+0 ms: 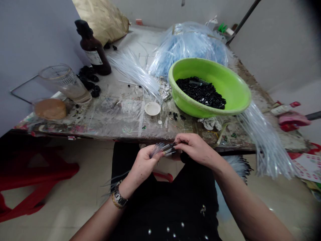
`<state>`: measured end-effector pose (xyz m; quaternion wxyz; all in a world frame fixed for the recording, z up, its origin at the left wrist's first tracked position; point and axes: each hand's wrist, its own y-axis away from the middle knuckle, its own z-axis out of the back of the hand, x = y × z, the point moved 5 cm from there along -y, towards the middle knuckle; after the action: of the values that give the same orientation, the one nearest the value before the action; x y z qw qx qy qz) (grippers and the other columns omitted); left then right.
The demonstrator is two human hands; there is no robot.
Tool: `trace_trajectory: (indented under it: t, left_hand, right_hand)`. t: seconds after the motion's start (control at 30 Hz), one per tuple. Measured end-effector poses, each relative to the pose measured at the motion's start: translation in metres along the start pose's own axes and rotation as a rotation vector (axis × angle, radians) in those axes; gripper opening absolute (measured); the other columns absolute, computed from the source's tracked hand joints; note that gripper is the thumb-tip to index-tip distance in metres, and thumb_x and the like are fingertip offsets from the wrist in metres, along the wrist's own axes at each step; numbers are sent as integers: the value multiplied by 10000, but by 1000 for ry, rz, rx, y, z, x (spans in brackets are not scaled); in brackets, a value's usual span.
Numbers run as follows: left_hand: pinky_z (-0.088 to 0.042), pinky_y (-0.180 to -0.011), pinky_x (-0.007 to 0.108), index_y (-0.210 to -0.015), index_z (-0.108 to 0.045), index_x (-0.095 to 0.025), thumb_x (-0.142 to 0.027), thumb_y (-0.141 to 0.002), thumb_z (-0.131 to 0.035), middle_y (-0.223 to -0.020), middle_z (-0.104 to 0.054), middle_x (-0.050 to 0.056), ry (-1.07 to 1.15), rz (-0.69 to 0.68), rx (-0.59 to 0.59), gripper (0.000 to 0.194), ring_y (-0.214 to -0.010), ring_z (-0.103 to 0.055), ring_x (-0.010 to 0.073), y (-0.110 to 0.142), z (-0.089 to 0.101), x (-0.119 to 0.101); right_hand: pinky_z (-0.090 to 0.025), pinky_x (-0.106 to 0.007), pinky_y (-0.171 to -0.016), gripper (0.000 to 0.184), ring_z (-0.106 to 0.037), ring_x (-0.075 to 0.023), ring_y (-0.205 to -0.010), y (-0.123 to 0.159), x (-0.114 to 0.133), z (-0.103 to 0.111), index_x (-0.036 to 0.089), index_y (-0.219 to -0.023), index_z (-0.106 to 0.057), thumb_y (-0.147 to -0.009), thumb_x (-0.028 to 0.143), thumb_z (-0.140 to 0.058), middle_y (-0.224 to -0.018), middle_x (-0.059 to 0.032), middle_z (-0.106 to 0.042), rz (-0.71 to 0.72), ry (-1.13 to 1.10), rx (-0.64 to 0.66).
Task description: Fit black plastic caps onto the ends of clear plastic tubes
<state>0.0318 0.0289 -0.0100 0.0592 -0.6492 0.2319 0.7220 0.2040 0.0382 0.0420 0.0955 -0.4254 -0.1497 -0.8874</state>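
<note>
L hand (pixel 145 164): closed round bunch of clear tubes (pixel 157 149)
R hand (pixel 192 147): pinching small blk piece (pixel 175 144) at tube ends
Green basin (pixel 237 88): on bench (pixel 117 122), beyond R hand, w/ blk bits (pixel 198 92) inside
Loose tubes (pixel 264 144): over bench edge, right of R hand
Brown bottle (pixel 95 52): well beyond L hand, to its left

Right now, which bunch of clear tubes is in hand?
The small bunch in the left hand; the bunches beside and behind the green basin lie unheld.

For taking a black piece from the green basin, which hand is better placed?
Probably the right hand: it is nearer the basin. The left hand grips the tubes; the right is at their ends.
</note>
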Motion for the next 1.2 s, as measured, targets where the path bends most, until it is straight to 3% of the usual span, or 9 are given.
trace_trajectory:
  t: [0.2,0.57,0.83,1.2]
  left_hand:
    - [-308,-428,212,-773,-623,-155,-349,-833,-609,-611,-641,6,52,55,-16,203,-465,-481,106,-2,1,7]
    - [-281,-415,205,-877,-698,-139,-356,-822,-640,-554,-582,-30,33,33,-24,231,-411,-374,66,-1,-1,9]
    - [-245,-385,198,-814,-673,-131,-370,-818,-639,-516,-550,-35,60,84,7,242,-388,-353,58,1,-5,9]
    - [-248,-389,193,-725,-653,-133,-357,-778,-677,-506,-506,-45,137,118,-2,231,-410,-355,57,1,-11,10]
  right_hand:
    - [-355,-245,-616,147,-500,-130,-630,3,-7,-4,188,-674,-531,-814,225,-557,-628,36,-541,-38,-100,-47]
    - [-391,-252,-621,151,-538,-137,-629,7,-2,-3,188,-681,-537,-824,232,-554,-634,21,-590,-63,-159,-92]
    - [-383,-252,-596,137,-527,-136,-608,12,-4,-6,190,-695,-554,-823,239,-567,-614,23,-593,-90,-275,-80]
    - [-379,-256,-655,161,-534,-140,-659,22,11,-9,200,-686,-527,-842,161,-545,-668,15,-582,-34,-48,-177]
